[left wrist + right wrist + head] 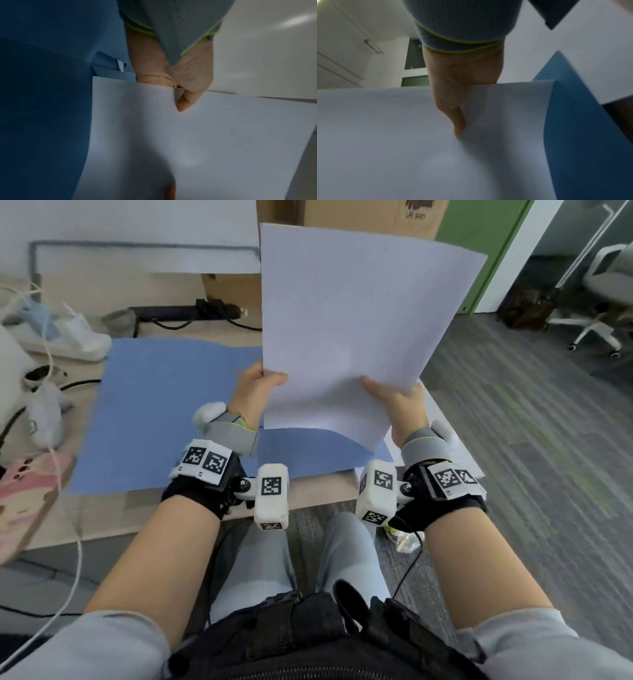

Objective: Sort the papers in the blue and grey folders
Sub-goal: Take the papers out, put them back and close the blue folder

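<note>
The pale wood tabletop is carrying a big blue folder, which is lying open and flat across its middle and reaching toward the near edge. A white power strip is sitting at the far left with white cables trailing off it, and a black power strip is resting along the back with its black cord looping right. At the near left corner, a pink patterned item is lying partly out of view. White sheets are poking out at the right end.
</note>
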